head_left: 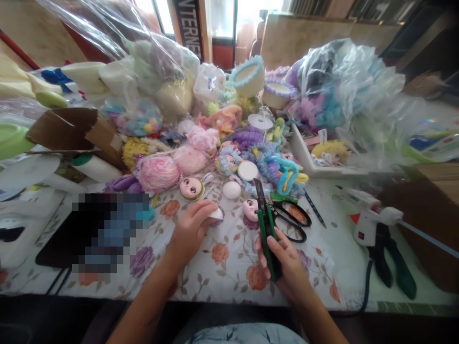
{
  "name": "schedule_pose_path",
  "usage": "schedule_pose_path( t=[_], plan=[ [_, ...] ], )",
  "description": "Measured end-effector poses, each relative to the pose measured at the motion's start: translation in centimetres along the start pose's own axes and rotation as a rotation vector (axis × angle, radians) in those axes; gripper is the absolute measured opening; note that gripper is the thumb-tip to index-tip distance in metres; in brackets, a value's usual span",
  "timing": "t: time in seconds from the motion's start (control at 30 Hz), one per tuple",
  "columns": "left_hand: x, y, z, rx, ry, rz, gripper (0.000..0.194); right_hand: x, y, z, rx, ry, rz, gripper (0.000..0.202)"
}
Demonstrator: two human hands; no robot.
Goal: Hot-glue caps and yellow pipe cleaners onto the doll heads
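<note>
My left hand [191,224] has its fingers closed on a small white piece [215,214], perhaps foam, low over the flowered tablecloth [218,272]. Wrapped round the green handle of a utility knife [268,234] is my right hand [287,260]; the dark blade end points up and away from me. Just beyond the knife lie black-handled scissors [296,234] and a painted doll face [250,209]. A white ball [231,190] and a white disc [247,170] rest ahead of my hands. Another doll face [191,188] sits beyond my left hand.
Yarn balls [158,172] and fluffy strips are heaped along the back. On the right are a glue gun [373,215], a dark pen [315,209], a white tray [317,169] and a cardboard box [430,224]. A black tablet [64,243], partly pixelated, lies left.
</note>
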State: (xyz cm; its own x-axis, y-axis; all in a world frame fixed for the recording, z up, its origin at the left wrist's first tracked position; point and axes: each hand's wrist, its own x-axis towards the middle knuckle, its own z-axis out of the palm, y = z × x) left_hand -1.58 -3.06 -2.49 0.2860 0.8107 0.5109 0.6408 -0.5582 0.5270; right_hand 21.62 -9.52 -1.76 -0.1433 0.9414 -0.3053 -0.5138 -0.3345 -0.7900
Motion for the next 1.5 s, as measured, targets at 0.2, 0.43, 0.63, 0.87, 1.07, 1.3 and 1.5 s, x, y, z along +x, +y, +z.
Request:
schedule_pose_path(
  t=[0.2,0.43,0.63,0.87,1.07,1.3,1.5],
  plan=[
    [0.2,1.8,0.8,-0.039,-0.126,0.114,0.038,-0.2,1.0,-0.4,-0.126,-0.014,-0.046,0.02],
    [-0.6,2.8,1.3,0.253,-0.008,0.078,0.038,-0.4,0.7,0.7,-0.195,0.013,-0.029,0.032],
    [-0.8,2.7,1.3,0.299,0.081,0.091,0.029,-0.5,0.9,1.3,-0.136,0.029,-0.019,0.035],
    [-1.5,3.0,1.2,0.213,0.109,0.081,0.039,-0.6,0.7,1.0,-0.18,0.061,-0.022,0.035],
    [-1.7,2.7,0.7,0.158,0.152,-0.001,0.036,-0.8,-1.1,-0.6,-0.651,-0.012,-0.086,0.022],
    [-1.6,2.5,0.1,0.084,0.096,-0.107,0.037,-1.9,-1.3,-0.5,-1.162,-0.1,-0.202,0.015],
    [-1.5,2.3,0.0,0.045,0.1,-0.172,0.036,-2.3,-1.0,0.5,-1.234,-0.073,-0.245,0.007]
  ],
)
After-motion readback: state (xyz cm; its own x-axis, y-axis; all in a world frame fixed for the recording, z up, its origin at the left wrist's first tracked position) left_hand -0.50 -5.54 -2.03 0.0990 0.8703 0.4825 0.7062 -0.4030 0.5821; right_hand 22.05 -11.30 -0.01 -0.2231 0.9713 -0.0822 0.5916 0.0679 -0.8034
